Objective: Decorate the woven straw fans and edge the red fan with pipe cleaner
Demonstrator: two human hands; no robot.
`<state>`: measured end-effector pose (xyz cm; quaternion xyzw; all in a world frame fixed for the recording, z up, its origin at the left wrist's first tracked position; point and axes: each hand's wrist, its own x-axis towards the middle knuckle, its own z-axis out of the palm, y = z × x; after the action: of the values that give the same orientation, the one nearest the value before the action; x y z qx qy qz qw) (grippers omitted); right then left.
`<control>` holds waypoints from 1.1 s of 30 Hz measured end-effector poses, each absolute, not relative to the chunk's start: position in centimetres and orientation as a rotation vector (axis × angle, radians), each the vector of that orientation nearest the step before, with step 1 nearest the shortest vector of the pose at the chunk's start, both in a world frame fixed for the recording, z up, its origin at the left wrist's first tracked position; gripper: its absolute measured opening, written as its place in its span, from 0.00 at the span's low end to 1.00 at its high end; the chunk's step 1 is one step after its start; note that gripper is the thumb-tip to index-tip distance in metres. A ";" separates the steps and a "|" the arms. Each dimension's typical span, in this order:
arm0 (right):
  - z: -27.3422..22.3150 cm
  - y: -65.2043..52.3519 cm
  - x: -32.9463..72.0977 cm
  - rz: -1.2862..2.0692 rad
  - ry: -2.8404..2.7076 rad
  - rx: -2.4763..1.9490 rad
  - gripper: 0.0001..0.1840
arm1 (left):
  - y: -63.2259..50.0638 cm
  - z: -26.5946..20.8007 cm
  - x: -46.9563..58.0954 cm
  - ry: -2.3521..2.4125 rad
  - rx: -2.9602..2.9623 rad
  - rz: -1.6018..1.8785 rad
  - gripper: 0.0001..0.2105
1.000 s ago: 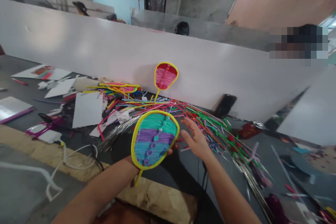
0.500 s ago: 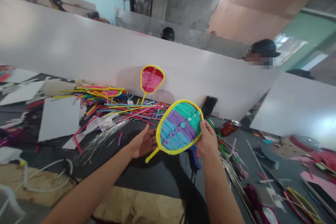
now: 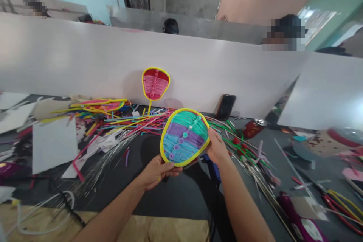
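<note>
A hand fan [image 3: 185, 136] with a yellow fuzzy rim is held up over the dark table. Bands of green, purple and blue fill its face, with a slanting row of small beads or buttons across them. My left hand [image 3: 159, 172] is closed around its lower left, where the handle joins, and covers the handle. The right edge of the fan is gripped by my right hand [image 3: 217, 145]. Behind, a red and pink fan [image 3: 155, 84] with a yellow rim leans upright against the white partition. A blue glue gun [image 3: 212, 168] lies partly hidden beneath my right hand.
Colourful pipe cleaners [image 3: 136, 121] and thin wires [image 3: 104, 166] are strewn to the left, near a white card [image 3: 55, 145]. A phone [image 3: 226, 106] leans on the partition [image 3: 99, 60], beside a tilted red can [image 3: 253, 128]. Scissors [image 3: 337, 206] lie at the right.
My left hand has gone from open beside the fan to gripping its base and handle. The fan has turned slightly more upright, still in my right hand. The view has shifted.
</note>
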<state>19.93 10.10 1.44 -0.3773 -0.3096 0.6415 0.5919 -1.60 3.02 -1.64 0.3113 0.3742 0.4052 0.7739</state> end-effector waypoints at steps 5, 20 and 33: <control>0.6 9.7 18.7 1.742 -0.845 -0.812 0.16 | 3.3 -1.4 -1.6 0.875 0.641 1.061 0.14; -0.4 8.2 16.4 1.719 -1.026 -0.924 0.18 | 3.2 -1.9 -1.3 0.961 0.836 1.115 0.16; 0.2 9.5 18.2 0.483 -1.442 -1.218 0.10 | 3.1 -1.8 -1.0 1.104 0.882 1.091 0.18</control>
<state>18.20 9.49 0.19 -0.5172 -0.6124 0.2049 0.5617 -1.01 3.11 -1.83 0.3846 0.4814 0.4760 0.6275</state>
